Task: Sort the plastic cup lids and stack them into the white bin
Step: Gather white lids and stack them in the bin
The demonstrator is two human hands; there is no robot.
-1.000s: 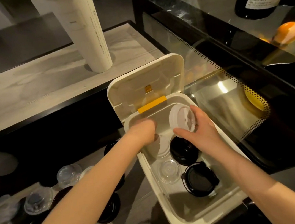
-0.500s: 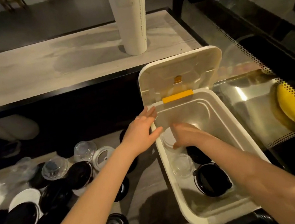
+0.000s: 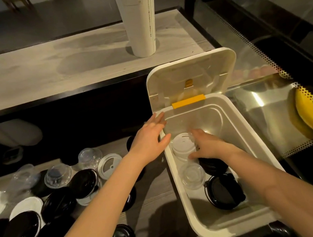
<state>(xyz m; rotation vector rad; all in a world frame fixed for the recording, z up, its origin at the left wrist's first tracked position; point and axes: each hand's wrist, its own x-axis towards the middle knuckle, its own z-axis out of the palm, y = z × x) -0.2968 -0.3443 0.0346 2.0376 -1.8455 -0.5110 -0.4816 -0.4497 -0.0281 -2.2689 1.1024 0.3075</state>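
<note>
care: right hand (image 3: 210,145) grips white lid (image 3: 181,144), best seated level in white bin (image 3: 235,128); spread left hand (image 3: 148,141) at the rim.

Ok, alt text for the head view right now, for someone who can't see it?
A person's right hand holds a white lid by its edge inside an open white bin, near a clear lid and black lids. The left hand rests open on the bin's left rim; loose lids lie left of the bin.
</note>
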